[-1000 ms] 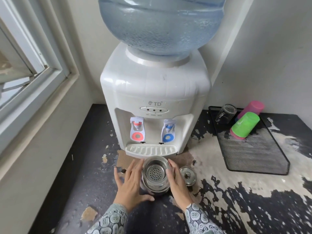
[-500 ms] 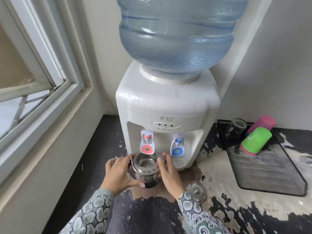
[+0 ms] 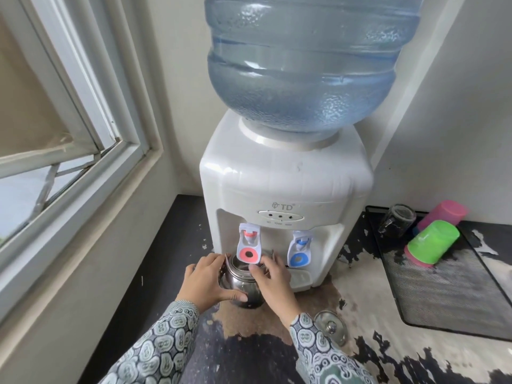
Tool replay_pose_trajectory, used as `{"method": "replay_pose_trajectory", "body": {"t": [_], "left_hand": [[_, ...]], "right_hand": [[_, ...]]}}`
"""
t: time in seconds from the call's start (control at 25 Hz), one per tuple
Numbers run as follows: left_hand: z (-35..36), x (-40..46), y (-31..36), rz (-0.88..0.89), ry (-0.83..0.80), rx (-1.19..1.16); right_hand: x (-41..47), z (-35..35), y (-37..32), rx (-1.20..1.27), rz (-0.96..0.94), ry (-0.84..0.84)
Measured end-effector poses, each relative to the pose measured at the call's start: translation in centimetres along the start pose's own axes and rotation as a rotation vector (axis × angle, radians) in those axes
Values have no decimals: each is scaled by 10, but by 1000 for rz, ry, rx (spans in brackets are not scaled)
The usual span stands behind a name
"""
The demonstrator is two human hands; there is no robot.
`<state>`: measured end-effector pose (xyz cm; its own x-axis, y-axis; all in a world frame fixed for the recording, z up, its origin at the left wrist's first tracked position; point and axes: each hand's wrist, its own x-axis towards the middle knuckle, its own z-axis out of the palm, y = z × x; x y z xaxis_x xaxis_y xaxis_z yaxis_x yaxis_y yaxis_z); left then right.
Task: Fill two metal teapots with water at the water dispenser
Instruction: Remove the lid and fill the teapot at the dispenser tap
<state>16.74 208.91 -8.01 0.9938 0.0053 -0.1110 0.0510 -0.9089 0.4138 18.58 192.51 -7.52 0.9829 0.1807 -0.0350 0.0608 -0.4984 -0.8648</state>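
Observation:
A shiny metal teapot (image 3: 241, 284) without its lid stands under the red tap (image 3: 248, 246) of the white water dispenser (image 3: 285, 184). My left hand (image 3: 208, 281) grips the pot's left side, thumb across its front. My right hand (image 3: 274, 278) holds its right side, fingers curled at the rim just below the red lever. The blue tap (image 3: 299, 250) is to the right. The teapot's lid (image 3: 331, 327) lies on the counter by my right wrist. Only one teapot is in view.
A big blue water bottle (image 3: 304, 59) tops the dispenser. A black mesh tray (image 3: 448, 295) at the right holds a green cup (image 3: 432, 242), a pink cup (image 3: 443, 214) and a glass (image 3: 397, 218). A window frame (image 3: 83, 151) and wall bound the left side.
Both hands have carried the teapot away from me, from the counter in front of the drip tray to under the red tap. The lid stayed on the counter.

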Motion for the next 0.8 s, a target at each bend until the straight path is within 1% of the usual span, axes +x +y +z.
{"method": "replay_pose_trajectory", "body": {"t": [0.12,0.16,0.24,0.36,0.44,0.52,0.64,0.68,0.8], "left_hand": [[0,-1,-2,-17,-4,-42],[1,-1,-3,-18,-2,-46],[3,0,-4,-18,7,-50],[4,1,-6,-11,10,-54],[4,1,-6,-9,1,-55],[3,1,-6,-8,-9,-58],[2,1,-5,-11,-22,-60],[2,1,-5,-10,-22,-58],[2,1,-6,-6,-20,-49]], "right_hand": [[-7,2,-11,-63,64,52],[-13,3,-15,-41,88,61],[-26,4,-25,81,103,87],[-36,-5,-43,298,-2,119],[-34,-9,-45,344,-107,160],[-32,-5,-33,261,-170,180],[-34,6,-5,51,-136,91],[-35,9,3,0,-152,66],[-34,9,19,-53,-218,31]]}}
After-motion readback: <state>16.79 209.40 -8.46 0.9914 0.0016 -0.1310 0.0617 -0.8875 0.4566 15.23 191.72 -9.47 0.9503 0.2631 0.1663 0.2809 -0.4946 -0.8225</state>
